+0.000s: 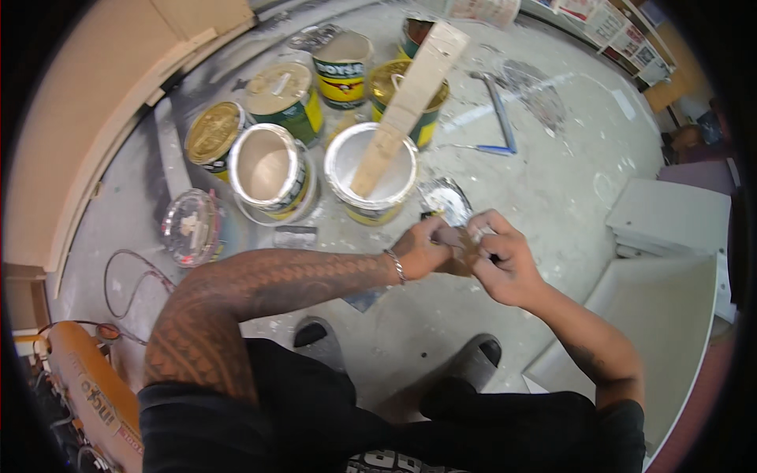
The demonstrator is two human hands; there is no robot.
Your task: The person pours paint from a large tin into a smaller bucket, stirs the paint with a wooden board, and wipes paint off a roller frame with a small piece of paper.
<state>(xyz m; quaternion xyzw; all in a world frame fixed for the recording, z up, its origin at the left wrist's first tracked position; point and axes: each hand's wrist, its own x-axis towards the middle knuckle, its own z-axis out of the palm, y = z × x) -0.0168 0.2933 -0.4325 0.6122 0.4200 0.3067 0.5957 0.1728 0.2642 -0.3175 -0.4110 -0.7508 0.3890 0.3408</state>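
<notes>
My left hand (419,247) and my right hand (509,264) are close together in front of me, fingers bent. Between them they grip a small brown sheet (455,261), perhaps sandpaper; its grit cannot be made out. Just beyond the hands lies a paint-smeared round lid (446,199). Farther off stands an open paint bucket (335,188), whitish inside, with a long wooden board (406,106) leaning out of it. To its left is another open bucket (266,167) with beige residue inside.
Several more paint buckets (284,98) stand behind. A hammer (497,110) and a blue-handled tool (485,148) lie on the floor. At right is a pale open box (654,331); at lower left, an orange tank (87,378) and a cable (118,272). A clear tub (191,229) stands left.
</notes>
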